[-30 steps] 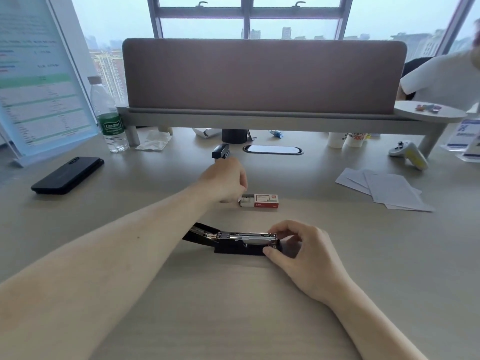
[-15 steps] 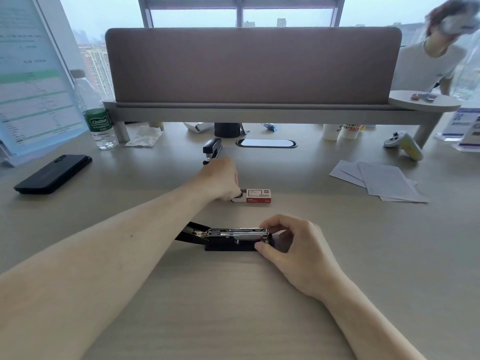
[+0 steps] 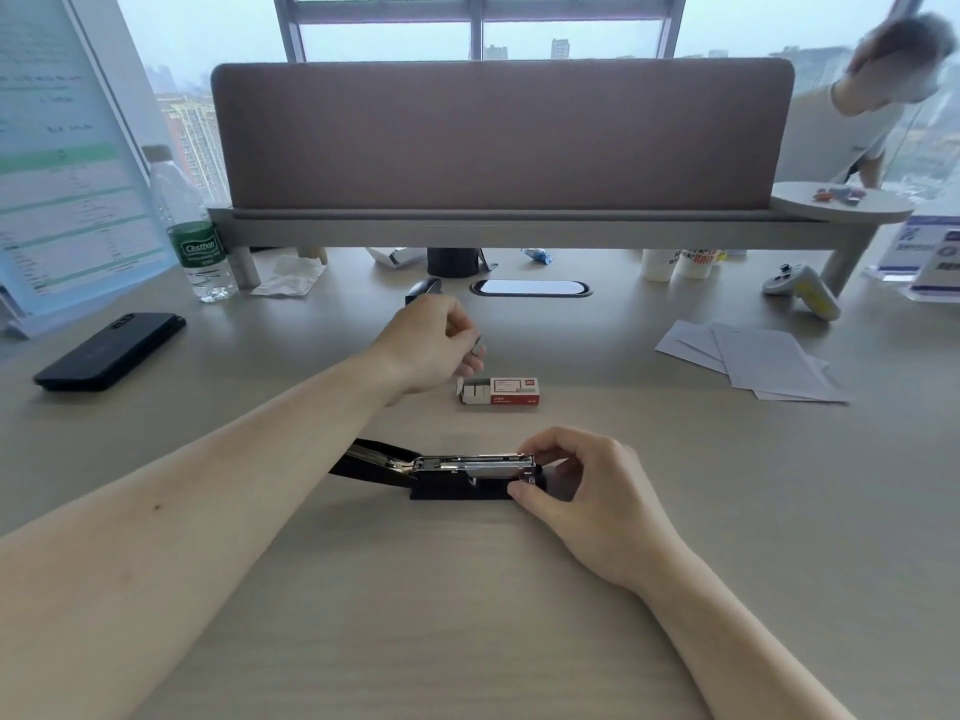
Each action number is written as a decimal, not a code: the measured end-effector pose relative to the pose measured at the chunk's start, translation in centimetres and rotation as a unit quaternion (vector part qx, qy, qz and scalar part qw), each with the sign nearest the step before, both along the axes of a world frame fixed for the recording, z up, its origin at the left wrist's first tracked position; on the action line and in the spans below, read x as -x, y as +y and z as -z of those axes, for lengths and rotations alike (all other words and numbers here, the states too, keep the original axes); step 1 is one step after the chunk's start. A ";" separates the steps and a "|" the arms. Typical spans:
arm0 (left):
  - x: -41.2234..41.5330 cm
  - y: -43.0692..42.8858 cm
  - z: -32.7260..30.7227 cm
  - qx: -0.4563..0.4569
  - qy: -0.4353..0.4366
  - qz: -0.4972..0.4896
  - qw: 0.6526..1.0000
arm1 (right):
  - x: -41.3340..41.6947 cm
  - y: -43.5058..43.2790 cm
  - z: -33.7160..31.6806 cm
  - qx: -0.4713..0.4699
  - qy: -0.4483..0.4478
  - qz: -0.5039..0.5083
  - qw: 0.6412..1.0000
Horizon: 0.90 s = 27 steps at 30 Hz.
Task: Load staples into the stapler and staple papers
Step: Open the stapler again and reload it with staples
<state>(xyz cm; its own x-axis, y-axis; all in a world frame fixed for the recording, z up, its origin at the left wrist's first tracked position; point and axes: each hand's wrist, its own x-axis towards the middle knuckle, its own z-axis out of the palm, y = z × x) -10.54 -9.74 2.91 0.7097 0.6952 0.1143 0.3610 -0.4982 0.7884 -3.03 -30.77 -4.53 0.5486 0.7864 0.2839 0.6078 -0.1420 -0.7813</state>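
We have the stapler [image 3: 457, 472] lying open on the near worktop [image 3: 467, 615], our right hand [image 3: 582, 491] pinching its front end. Our left hand [image 3: 434, 345] pinches a small staple strip [image 3: 477, 343] above the opened staple box [image 3: 500, 391]. Loading remains, we judge; the papers [image 3: 753, 358] lie unstapled, far right.

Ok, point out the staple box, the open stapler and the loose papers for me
staple box [image 3: 506, 391]: head view, on its red and white top face.
stapler [image 3: 472, 466]: head view, on the open metal staple channel.
papers [image 3: 769, 363]: head view, on the top sheet.
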 end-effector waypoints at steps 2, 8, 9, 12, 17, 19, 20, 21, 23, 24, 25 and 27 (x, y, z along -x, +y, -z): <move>1.1 -1.3 -0.3 0.051 -0.046 0.033 0.997 | 0.0 0.0 -0.1 0.001 0.004 0.002 1.000; 3.9 -3.7 0.6 0.046 -0.106 0.052 0.992 | 0.2 -0.1 -0.2 -0.003 0.014 0.002 1.000; 4.2 -4.0 0.6 0.062 -0.115 0.055 0.990 | 0.2 -0.1 -0.2 -0.003 0.015 0.002 1.000; 4.8 -4.8 0.6 0.111 -0.137 0.058 0.983 | 0.2 -0.1 -0.2 -0.002 0.014 0.004 1.000; 5.6 -5.1 0.9 0.143 -0.143 0.061 0.977 | 0.1 0.0 -0.1 -0.001 0.020 0.005 1.000; 5.8 -4.9 1.3 0.095 -0.105 0.073 0.987 | 0.1 0.0 0.0 -0.004 0.022 0.005 1.000; 5.9 -4.9 1.5 0.073 -0.084 0.080 0.991 | 0.0 0.0 0.1 -0.005 0.022 0.005 1.000; 6.0 -4.9 1.6 0.056 -0.067 0.089 0.992 | 0.0 0.0 0.1 -0.006 0.022 0.005 1.000; 6.1 -5.0 1.9 0.025 -0.047 0.115 0.992 | 0.0 0.0 0.2 -0.009 0.022 0.005 1.000; 6.1 -5.1 2.0 0.008 -0.041 0.127 0.991 | -0.1 0.1 0.3 -0.009 0.021 0.006 1.000; 6.0 -5.2 2.1 -0.007 -0.035 0.136 0.990 | -0.1 0.1 0.3 -0.009 0.020 0.006 1.000; 5.9 -5.3 2.3 -0.032 -0.023 0.145 0.989 | -0.1 0.1 0.3 -0.013 0.023 0.004 1.000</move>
